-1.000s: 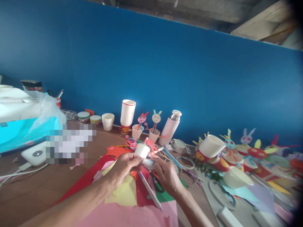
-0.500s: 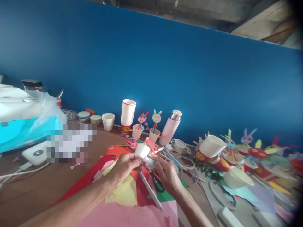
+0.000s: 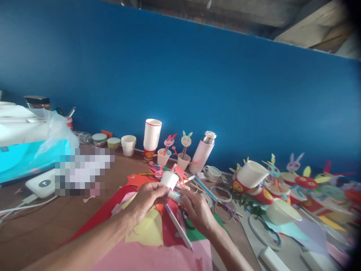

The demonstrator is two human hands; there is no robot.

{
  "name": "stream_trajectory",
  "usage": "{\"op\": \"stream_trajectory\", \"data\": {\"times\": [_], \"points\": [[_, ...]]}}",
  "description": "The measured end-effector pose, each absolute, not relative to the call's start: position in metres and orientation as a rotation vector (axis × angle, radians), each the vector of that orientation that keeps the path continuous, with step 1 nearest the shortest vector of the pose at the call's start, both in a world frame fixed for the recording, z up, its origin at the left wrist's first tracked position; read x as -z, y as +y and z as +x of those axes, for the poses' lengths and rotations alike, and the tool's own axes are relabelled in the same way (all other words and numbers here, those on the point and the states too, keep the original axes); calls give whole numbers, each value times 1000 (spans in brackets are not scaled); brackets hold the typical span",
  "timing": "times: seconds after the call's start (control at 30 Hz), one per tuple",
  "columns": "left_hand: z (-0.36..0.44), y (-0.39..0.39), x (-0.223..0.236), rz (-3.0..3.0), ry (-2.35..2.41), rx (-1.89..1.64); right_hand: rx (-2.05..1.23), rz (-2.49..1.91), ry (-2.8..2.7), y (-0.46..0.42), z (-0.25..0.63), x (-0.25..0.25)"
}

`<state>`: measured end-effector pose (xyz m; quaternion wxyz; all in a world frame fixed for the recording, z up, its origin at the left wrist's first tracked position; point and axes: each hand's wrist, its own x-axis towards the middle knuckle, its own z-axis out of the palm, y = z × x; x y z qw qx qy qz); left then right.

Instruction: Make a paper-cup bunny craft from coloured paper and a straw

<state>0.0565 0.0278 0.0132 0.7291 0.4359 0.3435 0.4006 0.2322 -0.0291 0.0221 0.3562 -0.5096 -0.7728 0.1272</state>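
My left hand (image 3: 150, 196) is closed, with thumb and fingertips at the lower side of a small white paper cup (image 3: 169, 179), which leans a little with its mouth up. My right hand (image 3: 196, 205) is closed around a small clear tube (image 3: 175, 195) with a pale blue tint, its end pointing at the cup's base by my left fingertips. Beneath the hands lie yellow paper (image 3: 149, 229), pink paper (image 3: 158, 258) and a white pen-like stick (image 3: 179, 227). Dark-handled scissors (image 3: 187, 220) are partly hidden by my right hand.
Behind stand a tall cup stack (image 3: 152, 135), two cups with paper rabbit figures (image 3: 186, 141) and a pink flask (image 3: 202, 154). Tape rolls (image 3: 221, 194) lie to the right, near more paper-cup figures (image 3: 306, 182). A power bank (image 3: 42, 183) with a cable is at left.
The clear tube in my right hand shifts and turns slightly, its end nearer the cup's base now. My left hand and the cup stay almost still.
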Motion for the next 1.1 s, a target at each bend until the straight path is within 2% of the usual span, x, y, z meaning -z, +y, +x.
{"op": "stream_trajectory", "data": {"times": [0.5,0.83,0.97,1.1], "points": [[57,26,-14,1025,797,-865,-340,-1408,-1913,-27,234,-17],[58,26,-13,1145,832,-945,-349,-1487,-1994,-32,231,-32],[57,28,-10,1160,826,-966,-488,-1478,-1888,-30,233,-30],[56,30,-12,1137,855,-986,-774,-1348,-1682,-26,237,-20]]}}
